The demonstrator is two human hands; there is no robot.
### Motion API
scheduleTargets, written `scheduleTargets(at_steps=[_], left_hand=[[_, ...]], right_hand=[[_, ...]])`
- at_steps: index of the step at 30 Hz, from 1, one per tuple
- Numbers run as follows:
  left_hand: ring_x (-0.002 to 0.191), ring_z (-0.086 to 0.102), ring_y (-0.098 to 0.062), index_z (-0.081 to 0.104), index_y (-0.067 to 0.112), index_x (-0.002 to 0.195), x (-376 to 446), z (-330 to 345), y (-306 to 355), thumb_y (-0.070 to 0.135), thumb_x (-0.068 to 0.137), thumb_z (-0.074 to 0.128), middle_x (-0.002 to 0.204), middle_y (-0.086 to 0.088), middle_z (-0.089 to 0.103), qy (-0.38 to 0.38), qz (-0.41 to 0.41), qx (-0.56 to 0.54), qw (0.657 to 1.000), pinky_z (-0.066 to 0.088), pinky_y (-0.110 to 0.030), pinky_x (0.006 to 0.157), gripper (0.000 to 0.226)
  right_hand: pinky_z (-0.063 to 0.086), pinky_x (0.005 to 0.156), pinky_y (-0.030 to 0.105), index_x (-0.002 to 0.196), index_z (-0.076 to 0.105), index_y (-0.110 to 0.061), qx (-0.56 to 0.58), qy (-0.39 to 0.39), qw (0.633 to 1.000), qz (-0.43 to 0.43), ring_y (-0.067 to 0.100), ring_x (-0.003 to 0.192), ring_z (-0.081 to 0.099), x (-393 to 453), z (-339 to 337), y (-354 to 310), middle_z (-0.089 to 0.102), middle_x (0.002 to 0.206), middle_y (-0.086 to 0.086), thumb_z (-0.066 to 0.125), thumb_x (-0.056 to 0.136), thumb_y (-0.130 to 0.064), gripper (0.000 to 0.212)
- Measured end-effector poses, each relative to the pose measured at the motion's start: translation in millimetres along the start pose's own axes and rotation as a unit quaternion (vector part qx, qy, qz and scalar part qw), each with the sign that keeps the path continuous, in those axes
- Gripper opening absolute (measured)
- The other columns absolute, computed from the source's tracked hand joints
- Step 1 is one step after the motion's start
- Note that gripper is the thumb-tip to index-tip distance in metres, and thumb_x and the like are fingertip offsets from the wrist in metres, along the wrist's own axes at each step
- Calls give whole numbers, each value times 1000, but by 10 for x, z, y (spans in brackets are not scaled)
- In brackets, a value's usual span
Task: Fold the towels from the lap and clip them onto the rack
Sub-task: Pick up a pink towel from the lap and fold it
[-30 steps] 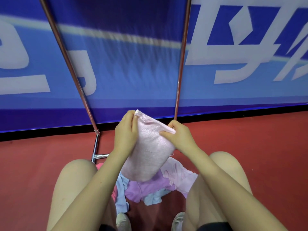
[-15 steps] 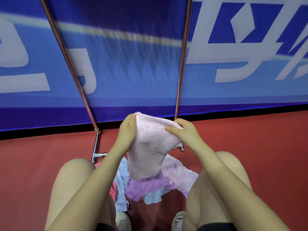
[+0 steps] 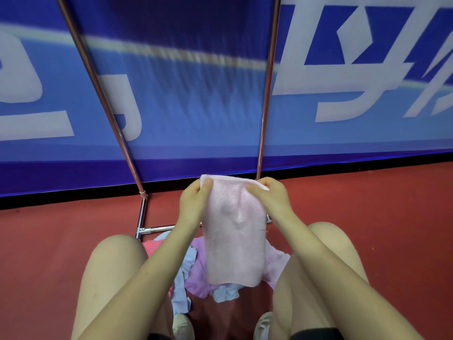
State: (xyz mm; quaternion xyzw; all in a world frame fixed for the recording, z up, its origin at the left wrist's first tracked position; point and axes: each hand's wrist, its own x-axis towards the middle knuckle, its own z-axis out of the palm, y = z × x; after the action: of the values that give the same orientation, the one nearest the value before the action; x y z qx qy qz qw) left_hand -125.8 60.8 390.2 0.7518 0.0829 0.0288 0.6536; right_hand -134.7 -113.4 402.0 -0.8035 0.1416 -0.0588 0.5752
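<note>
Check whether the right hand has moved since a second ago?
Yes. The right hand has risen and spread right, its fingers now at the foot of the right rack pole; earlier it sat below and left of it, pinching the pink towel.

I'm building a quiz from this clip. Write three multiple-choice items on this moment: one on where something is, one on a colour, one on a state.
1. Where does the pile of other towels lie?
A. on the lap between the thighs
B. over the rack's top bar
C. on the floor by the banner

2. What colour is the held towel?
A. dark green
B. pale pink
C. black

3. How is the held towel held?
A. one hand bunches it into a ball
B. it lies flat on the floor
C. both hands pinch its top corners and it hangs down

Answers: 1 A, the pile sits between the thighs. 2 B, its cloth is pale pink. 3 C, the left hand and right hand each pinch a top corner.
</note>
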Motion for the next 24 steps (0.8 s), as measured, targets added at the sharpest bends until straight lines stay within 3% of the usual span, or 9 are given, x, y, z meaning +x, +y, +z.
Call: scheduleTargets(at_steps=[2, 5, 8, 11, 15, 17, 20, 24], left_hand=[[70, 45, -11, 63, -2, 87, -38, 69, -21, 29, 94, 51, 76, 2, 56, 15, -6, -21, 1000, 40, -23, 59, 34], [66, 49, -7, 67, 2, 86, -84, 171, 11, 25, 94, 51, 76, 4, 60, 45, -16, -59, 997, 41, -10, 52, 29], [65, 57, 5, 70, 13, 89, -141, 262, 50, 21, 98, 49, 80, 8, 66, 34, -3, -94, 995, 44, -6, 58, 24], [76, 63, 8, 71, 17, 98, -178, 326, 74, 24, 100, 46, 90, 9, 71, 4, 22, -102, 995, 48, -9, 69, 26], [100, 68, -10, 71, 12, 107, -41, 283, 98, 24, 100, 45, 106, 1, 74, 15, 17, -144, 989, 52, -23, 89, 29], [96, 68, -14, 71, 9, 102, 17, 237, 76, 23, 100, 47, 101, 0, 74, 24, -1, -149, 989, 51, -31, 89, 28], [87, 64, -14, 70, 10, 91, 20, 210, 62, 25, 98, 43, 91, 0, 71, 33, -20, -119, 992, 50, -35, 87, 31], [88, 63, -10, 70, 15, 90, -2, 174, 150, 23, 99, 40, 90, 6, 70, 26, 1, -90, 996, 48, -27, 84, 33]], right_hand=[[39, 54, 17, 73, 60, -15, 32, 15, 999, 6, 8, 63, 49, -12, 57, -18, 56, 69, -6, 66, 81, -17, 10], [40, 51, 8, 80, 61, -15, 87, 24, 996, 0, 5, 64, 53, -41, 171, -94, 59, 72, -8, 63, 83, -13, 4], [47, 60, 11, 97, 61, -10, 151, 0, 988, 2, 6, 74, 61, -86, 306, -174, 65, 84, -4, 62, 85, -10, 11], [53, 72, 19, 115, 57, -7, 218, -25, 975, -16, 9, 83, 66, -116, 399, -248, 67, 90, -5, 60, 89, -10, 26], [57, 71, 25, 120, 53, -20, 293, -102, 950, -31, 12, 74, 68, -141, 420, -339, 68, 88, 1, 44, 93, 0, 35], [55, 70, 23, 112, 57, -26, 204, -127, 966, -99, 11, 69, 66, -150, 436, -303, 67, 78, -5, 40, 90, 6, 42], [44, 65, 13, 90, 61, -37, 29, -89, 979, -183, 3, 61, 54, -147, 424, -236, 59, 65, -13, 53, 87, -2, 35], [42, 72, 20, 92, 68, -28, -103, -8, 958, -267, 13, 79, 49, -55, 370, -176, 58, 76, -3, 62, 84, -19, 13]])
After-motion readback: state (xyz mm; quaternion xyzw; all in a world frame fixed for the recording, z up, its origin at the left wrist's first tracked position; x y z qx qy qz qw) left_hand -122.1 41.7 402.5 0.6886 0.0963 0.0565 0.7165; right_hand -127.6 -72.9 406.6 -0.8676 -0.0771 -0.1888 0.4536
